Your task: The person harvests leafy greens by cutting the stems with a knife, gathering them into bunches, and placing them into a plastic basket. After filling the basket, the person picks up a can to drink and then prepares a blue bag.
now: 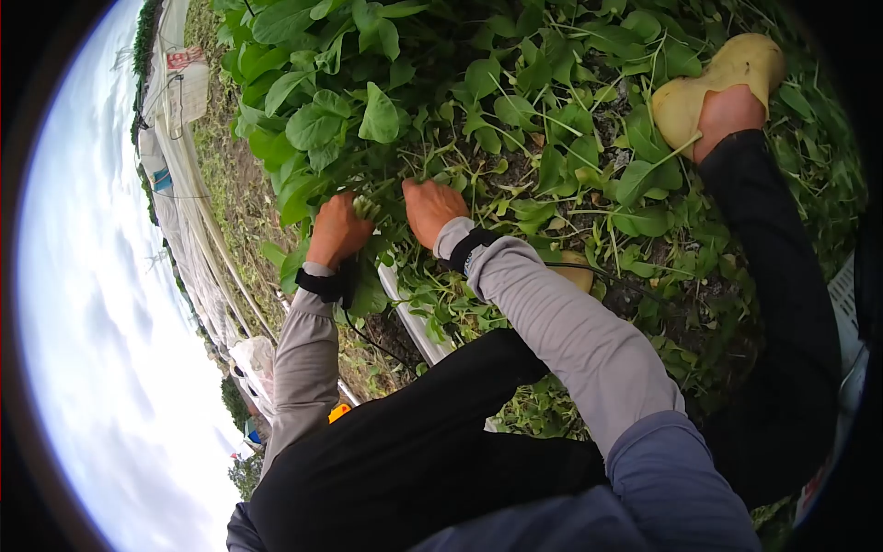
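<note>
Near the middle of the view, my left hand (339, 230) is closed around a bunch of pale green stems (365, 208) below large upright leaves (317, 124). Just to its right, my right hand (434, 212) has its fingers curled together among the low greens; anything between them is hidden. The two hands are a small gap apart. Both wrists have dark bands over grey sleeves. Loose leaves and stems (552, 170) lie over the soil beside my right hand.
A foot in a tan shoe (717, 83) rests on the greens at upper right. Another tan shape (572, 270) shows partly behind my right forearm. A pale strip (409, 313) runs below the hands. A white crate (844, 299) stands at the right edge; plastic sheeting (189, 221) lies left.
</note>
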The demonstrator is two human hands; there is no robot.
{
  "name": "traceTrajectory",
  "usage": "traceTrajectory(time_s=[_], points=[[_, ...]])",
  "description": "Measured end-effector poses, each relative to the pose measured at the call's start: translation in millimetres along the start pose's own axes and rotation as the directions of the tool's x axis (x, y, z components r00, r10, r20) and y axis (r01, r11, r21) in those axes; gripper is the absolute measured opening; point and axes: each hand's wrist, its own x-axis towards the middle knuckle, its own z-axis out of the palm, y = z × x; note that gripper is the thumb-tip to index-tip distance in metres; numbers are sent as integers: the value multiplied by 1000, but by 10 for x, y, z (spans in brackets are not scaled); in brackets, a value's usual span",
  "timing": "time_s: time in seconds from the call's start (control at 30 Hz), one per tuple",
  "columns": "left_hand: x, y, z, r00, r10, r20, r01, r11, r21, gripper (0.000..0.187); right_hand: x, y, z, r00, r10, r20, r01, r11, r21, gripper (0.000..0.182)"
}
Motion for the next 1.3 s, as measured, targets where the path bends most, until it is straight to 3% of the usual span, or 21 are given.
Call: traceTrajectory(time_s=[0.07, 0.13, 0.17, 0.2, 0.27, 0.33, 0.37, 0.4, 0.5, 0.53, 0.6, 0.7, 0.77, 0.87, 0.93, 1.0, 1.03, 1.07, 1.13, 1.2, 1.3], points=[[-11, -20, -66, 1000, -11, 26, 11, 1000, -11, 43, 107, 56, 63, 996, 15, 92, -15, 1000, -5, 20], [-191, 55, -163, 992, 64, -112, -64, 998, 3, 46, 2, 135, 59, 996, 91, -5, -89, 984, 157, 19], [-324, 273, -356, 993, 55, -108, -55, 998, -1, 50, -69, 229, 188, 969, 145, -200, -70, 937, 342, 25], [-368, 300, -376, 993, 57, -105, -59, 998, -11, 50, -98, 301, 80, 984, 140, -113, -69, 875, 479, 42], [-406, 329, -453, 991, 93, -93, -97, 994, -39, 49, -195, 297, -83, 971, 232, 58, -196, 633, 749, 50], [-611, 544, -661, 990, 129, -65, -134, 988, -81, 49, -442, 133, -204, 966, 172, 195, -203, 31, 979, 39], [-652, 634, -715, 991, 135, -28, -137, 984, -116, 49, -483, 46, -259, 965, 147, 216, -202, -105, 974, 30], [-708, 725, -767, 990, 138, 14, -134, 979, -151, 49, -526, 3, -283, 966, 148, 211, -197, -106, 975, 30], [-854, 1017, -909, 986, 164, -9, -163, 972, -170, 50, -577, -3, -284, 981, 192, -22, -35, 285, 958, 23], [-912, 1142, -972, 989, 149, -14, -149, 970, -192, 49, -593, 40, -324, 981, 193, -18, -39, 287, 957, 23], [-1051, 1328, -1138, 998, 56, 42, -49, 989, -139, 50, -667, 139, -453, 970, 55, -238, 122, 736, 666, 17], [-983, 1328, -1175, 955, 278, -106, -294, 935, -200, 42, -785, -39, -717, 993, -22, -118, 107, 608, 787, 14], [-816, 1215, -961, 951, 293, -96, -306, 856, -416, 40, -881, -161, -809, 999, 11, 38, -39, 306, 951, 13], [-695, 1170, -933, 959, 264, 105, -113, 691, -714, 39, -909, -48, -649, 992, 107, 62, -90, 286, 954, 17], [-643, 1065, -743, 904, 277, 326, 83, 634, -769, 43, -972, 61, -521, 992, 121, 24, -69, 392, 917, 20], [-634, 943, -614, 879, 298, 372, 49, 719, -693, 46, -1095, 154, -429, 985, 75, 155, -172, 492, 853, 25], [-648, 878, -564, 884, 277, 376, -64, 870, -489, 48, -1139, 186, -412, 978, 135, 162, -209, 725, 656, 32], [-659, 808, -494, 889, 256, 380, -169, 954, -249, 51, -1154, 256, -319, 978, 131, 165, -208, 724, 657, 32], [-663, 604, -312, 916, 222, 333, -171, 970, -175, 61, -1187, 350, -138, 968, 16, -251, 100, 892, 441, 41], [-639, 447, -200, 985, 115, 132, -108, 992, -61, 62, -1115, 352, -111, 972, -41, -233, 144, 884, 445, 45], [-492, 308, -92, 985, 20, 170, -18, 1000, -14, 68, -844, 227, -87, 999, -54, 8, 49, 948, 314, 49]])
